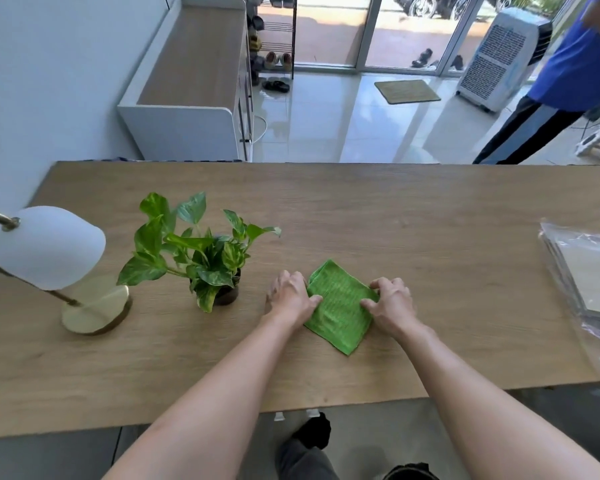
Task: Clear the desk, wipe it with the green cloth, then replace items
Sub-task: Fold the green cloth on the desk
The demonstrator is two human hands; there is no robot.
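Pressing down on the green cloth (pixel 340 304), both hands sit at its opposite edges: the left hand (pixel 289 296) on its left side with fingers curled over the hem, the right hand (pixel 391 304) on its right side, thumb and fingertips pinching the fabric. Neither hand is closed round anything else. The cloth lies folded flat on the desk (pixel 413 220), near the front edge and just right of the plant (pixel 201 252).

The plant and the lamp (pixel 54 261) stand on the left part of the desk, and a plastic sleeve (pixel 584 271) lies at the far right, so clearing looks unfinished, or the items are already back; I cannot tell which.

Risks from here: a wide wipe to the left could catch the plant's trailing leaves and tip the small pot, since it stands close to the left hand. The lamp looks top-heavy, and a sweeping forearm could knock its shade. Wiping right could push the slippery sleeve off the desk's edge.
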